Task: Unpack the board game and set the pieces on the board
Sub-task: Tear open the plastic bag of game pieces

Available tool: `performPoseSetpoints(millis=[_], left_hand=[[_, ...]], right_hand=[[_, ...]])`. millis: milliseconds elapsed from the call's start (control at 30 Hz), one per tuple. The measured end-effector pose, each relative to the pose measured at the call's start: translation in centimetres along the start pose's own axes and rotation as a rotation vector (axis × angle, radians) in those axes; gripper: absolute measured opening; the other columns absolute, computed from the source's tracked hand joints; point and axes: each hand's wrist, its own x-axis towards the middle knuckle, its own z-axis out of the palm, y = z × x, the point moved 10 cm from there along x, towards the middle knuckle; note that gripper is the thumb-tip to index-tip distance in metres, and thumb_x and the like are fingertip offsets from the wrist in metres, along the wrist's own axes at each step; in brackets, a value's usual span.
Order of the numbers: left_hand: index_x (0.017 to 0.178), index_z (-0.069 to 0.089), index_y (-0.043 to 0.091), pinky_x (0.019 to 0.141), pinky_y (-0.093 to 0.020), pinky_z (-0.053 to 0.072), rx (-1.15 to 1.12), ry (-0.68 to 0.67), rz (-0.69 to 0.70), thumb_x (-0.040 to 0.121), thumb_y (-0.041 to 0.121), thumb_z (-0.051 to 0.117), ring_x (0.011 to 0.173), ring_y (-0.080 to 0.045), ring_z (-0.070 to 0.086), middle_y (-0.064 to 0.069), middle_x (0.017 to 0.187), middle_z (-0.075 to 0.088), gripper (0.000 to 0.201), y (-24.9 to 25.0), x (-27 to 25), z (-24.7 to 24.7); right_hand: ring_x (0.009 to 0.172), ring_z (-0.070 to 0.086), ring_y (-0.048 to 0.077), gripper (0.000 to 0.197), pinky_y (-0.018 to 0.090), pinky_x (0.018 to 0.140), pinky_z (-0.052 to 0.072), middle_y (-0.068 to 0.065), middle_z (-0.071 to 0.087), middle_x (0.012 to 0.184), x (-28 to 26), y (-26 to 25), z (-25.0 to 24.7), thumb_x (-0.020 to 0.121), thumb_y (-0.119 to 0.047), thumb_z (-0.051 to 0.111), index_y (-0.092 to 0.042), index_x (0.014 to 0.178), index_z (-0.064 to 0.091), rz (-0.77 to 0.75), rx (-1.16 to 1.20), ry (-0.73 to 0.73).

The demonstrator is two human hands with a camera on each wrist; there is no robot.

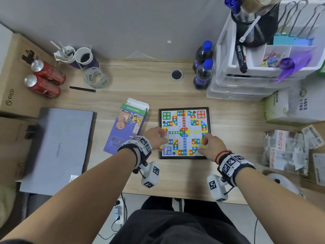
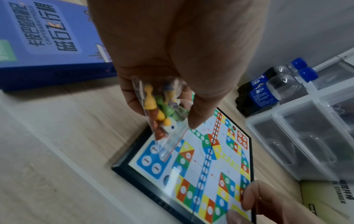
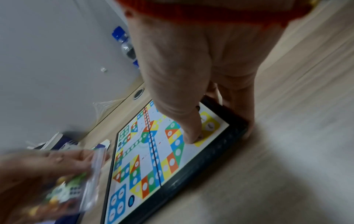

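Black-framed and square, the game board (image 1: 184,132) lies unfolded and flat on the wooden tabletop (image 1: 133,81), directly ahead of me. Its white field carries a cross-shaped track in red, yellow, blue and green, with a four-colour disc at the centre and a fold line running through the middle. Four corner bases are printed on it: green and red on the far side, blue and yellow on the near side.

My left hand (image 1: 157,138) hovers over the board's near-left area, above the blue base. Its grip is closed on a small clear plastic bag (image 2: 162,115), pinched between thumb and fingers near the top so that the bag hangs downward. Inside the bag I see yellow, green and brown-red pawns (image 2: 153,106) and a white die with blue dots. I see no pawn standing on the board.

My right hand (image 1: 212,147) rests at the board's near-right corner. The thumb (image 3: 189,128) presses down on the yellow base, and the remaining fingers wrap over the black frame at the outer edge, so this grip clamps the board itself.

The purple game box (image 1: 125,128) lies flat just left of the board, its white end flap open and pointing away from me. A closed grey laptop (image 1: 59,147) sits further left, and two blue-capped bottles (image 1: 203,71) stand beyond the board's far-right corner.
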Motion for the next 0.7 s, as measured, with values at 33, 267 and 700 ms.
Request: performPoseSetpoints(millis=[33,267,700], left_hand=[[0.106,0.057,0.008,0.064,-0.026,0.053,-0.027,-0.010,0.009,0.087,0.011,0.066,0.097,-0.022,0.057,-0.007,0.124,0.052,0.022,0.5,-0.1,0.2],[0.114,0.059,0.017,0.064,-0.018,0.049,-0.208,-0.019,0.067,0.080,0.016,0.078,0.091,-0.017,0.061,-0.004,0.118,0.059,0.039,3.4,-0.1,-0.2],[0.112,0.058,0.014,0.078,-0.032,0.056,-0.356,0.034,0.105,0.074,0.023,0.084,0.094,-0.023,0.067,-0.009,0.107,0.067,0.047,5.7,-0.8,-1.9]], right_hand=[[0.080,0.050,0.024,0.030,0.026,0.068,0.033,0.010,0.058,0.094,-0.1,-0.2,0.0,0.075,-0.027,0.072,-0.020,0.083,0.044,0.001,-0.030,-0.005],[0.100,0.060,0.024,0.023,0.029,0.082,0.049,0.005,0.065,0.109,-0.5,-1.9,-2.5,0.079,-0.035,0.067,-0.022,0.098,0.065,0.040,-0.251,-0.089],[0.057,0.065,0.010,0.011,0.023,0.061,0.054,-0.002,0.067,0.062,-0.4,-10.8,-6.3,0.087,-0.013,0.067,-0.015,0.076,0.066,-0.279,0.294,-0.089]])
